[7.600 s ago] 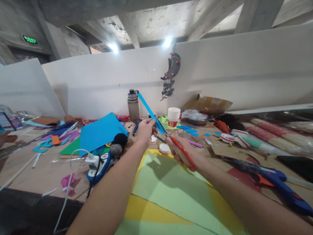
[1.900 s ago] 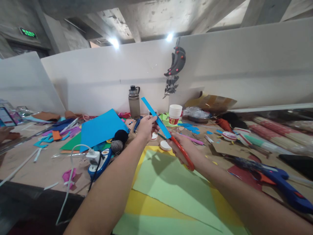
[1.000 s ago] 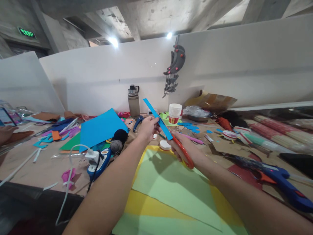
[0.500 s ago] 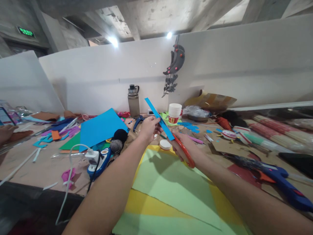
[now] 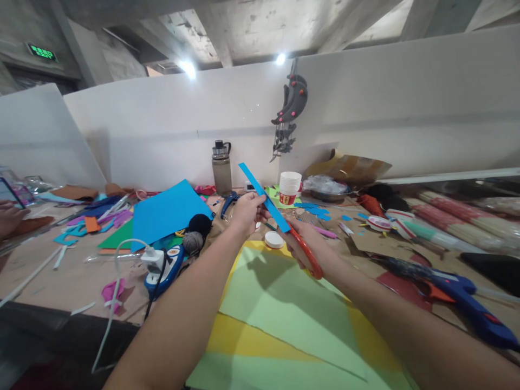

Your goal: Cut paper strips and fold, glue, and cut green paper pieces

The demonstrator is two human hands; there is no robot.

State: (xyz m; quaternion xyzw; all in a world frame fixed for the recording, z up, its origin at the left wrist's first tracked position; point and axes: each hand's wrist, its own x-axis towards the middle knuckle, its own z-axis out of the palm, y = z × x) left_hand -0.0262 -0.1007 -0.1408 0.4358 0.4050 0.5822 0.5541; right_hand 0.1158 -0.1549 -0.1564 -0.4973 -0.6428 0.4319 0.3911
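Note:
A narrow blue paper strip (image 5: 251,176) slants upward to the left, pinched between the fingers of my left hand (image 5: 247,212). My right hand (image 5: 306,238) grips a pair of scissors with orange-red handles (image 5: 306,250). Their blades lie mostly hidden along the strip, so how far they are apart does not show. Both hands are above light green sheets (image 5: 280,298) that overlap yellow sheets (image 5: 252,336). A white round lid (image 5: 274,239) is just beyond the sheets, between my wrists.
To the left are a large blue sheet (image 5: 170,216), a power strip (image 5: 164,271) and paper scraps. Behind stand a bottle (image 5: 221,170) and stacked paper cups (image 5: 290,187). A blue glue gun (image 5: 467,298) lies right. Another person's hand (image 5: 10,216) shows at far left.
My hands, the strip and the scissors hold almost the same pose. At far left, the other person's hand has moved slightly.

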